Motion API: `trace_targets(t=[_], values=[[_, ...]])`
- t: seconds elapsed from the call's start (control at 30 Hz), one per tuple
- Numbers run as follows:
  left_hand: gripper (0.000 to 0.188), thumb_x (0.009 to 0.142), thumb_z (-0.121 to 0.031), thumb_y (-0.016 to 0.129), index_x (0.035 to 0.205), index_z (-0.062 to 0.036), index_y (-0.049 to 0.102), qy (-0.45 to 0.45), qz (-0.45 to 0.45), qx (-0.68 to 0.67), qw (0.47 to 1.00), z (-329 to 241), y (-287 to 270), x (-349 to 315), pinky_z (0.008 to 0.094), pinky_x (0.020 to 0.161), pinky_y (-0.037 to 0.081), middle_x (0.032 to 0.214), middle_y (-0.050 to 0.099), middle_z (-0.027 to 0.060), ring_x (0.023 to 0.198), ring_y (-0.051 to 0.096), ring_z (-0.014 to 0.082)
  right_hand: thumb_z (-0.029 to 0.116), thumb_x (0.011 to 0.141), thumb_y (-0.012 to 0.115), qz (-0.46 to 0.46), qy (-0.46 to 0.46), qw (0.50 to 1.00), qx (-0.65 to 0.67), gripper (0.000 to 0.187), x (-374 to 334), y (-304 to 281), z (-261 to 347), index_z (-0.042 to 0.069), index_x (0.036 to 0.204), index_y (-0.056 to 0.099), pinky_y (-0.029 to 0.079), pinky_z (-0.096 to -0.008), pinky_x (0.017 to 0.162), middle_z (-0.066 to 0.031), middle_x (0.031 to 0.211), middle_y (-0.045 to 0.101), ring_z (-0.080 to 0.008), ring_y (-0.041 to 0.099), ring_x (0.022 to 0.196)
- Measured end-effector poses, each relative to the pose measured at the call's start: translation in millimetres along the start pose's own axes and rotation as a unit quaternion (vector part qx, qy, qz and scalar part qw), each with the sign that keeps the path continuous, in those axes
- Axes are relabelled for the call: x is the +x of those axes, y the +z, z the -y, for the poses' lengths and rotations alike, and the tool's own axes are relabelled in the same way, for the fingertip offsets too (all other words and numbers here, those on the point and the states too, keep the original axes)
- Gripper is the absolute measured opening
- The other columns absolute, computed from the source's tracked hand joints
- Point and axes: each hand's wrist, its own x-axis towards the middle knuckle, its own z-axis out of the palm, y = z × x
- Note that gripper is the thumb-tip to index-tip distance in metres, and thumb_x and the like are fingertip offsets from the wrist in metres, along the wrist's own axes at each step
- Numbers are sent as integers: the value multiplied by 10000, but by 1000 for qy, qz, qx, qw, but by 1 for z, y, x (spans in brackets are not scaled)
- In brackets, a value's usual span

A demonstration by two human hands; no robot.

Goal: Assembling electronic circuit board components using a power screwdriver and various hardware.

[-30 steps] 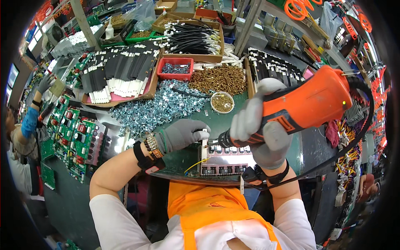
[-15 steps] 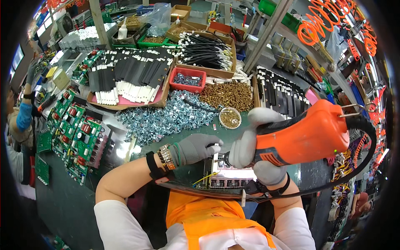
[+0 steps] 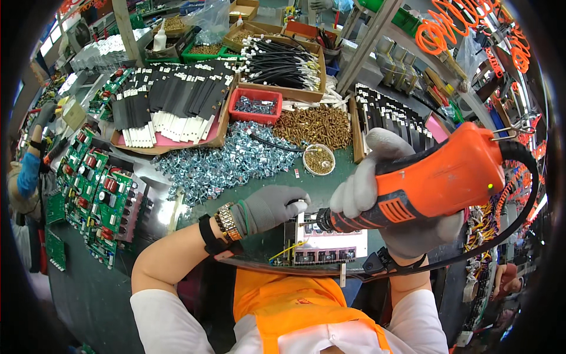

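My gloved right hand (image 3: 383,171) is wrapped round an orange power screwdriver (image 3: 424,177), which lies nearly level with its black nose (image 3: 324,220) pointing left. The driver's tip reaches the upper left corner of a circuit board assembly (image 3: 330,239) with a pale top plate and a row of black parts along its near edge. My gloved left hand (image 3: 265,209) is closed, thumb and forefinger pinched at the upper end of a narrow white strip (image 3: 300,219) on that corner. The fingertips partly hide the strip's end. A yellow wire (image 3: 286,251) sticks out at the assembly's left.
Beyond my hands lie heaps of silvery clips (image 3: 224,159) and brass screws (image 3: 312,127), with a round tub (image 3: 319,160) and red bin (image 3: 255,106). Green circuit boards (image 3: 103,194) crowd the left. The driver's black cable (image 3: 471,259) loops at right. A co-worker's arm (image 3: 29,171) shows far left.
The screwdriver has shifted slightly right, and my right hand's fingers have moved back from its nose, which now shows. My left hand still pinches at the strip. A gloved hand appears at the far top.
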Motion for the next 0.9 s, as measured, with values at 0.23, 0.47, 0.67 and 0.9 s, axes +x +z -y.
trace_targets(t=[0.23,0.47,0.67,0.9], values=[[260,926,-238,558,1094,-50,620,-27,13,3,1000,0,-1,3,332,766,482,924,662,134,825,632,245,764,673,658,91,-51,992,73,924,1,-14,-12,18,1197,502,384,-296,554,-18,741,572,-128,490,563],[219,924,-207,539,1044,-46,627,-41,18,-5,999,-1,-3,2,325,758,479,897,654,120,802,618,227,638,697,743,152,2,988,36,886,-2,-19,0,11,1258,465,422,-328,593,-53,784,615,-174,551,603],[229,900,-230,536,1018,-53,621,-22,-7,6,1000,-11,-6,0,379,755,483,884,645,160,832,619,337,628,710,736,219,26,975,27,939,13,-20,5,4,1325,399,422,-399,779,-93,855,624,-225,596,715],[243,905,-246,534,1017,-49,622,6,-32,-21,999,8,3,0,396,762,486,893,648,170,844,620,348,593,730,741,91,37,995,11,957,4,3,16,51,1383,298,442,-457,906,-82,901,605,-224,598,770]])
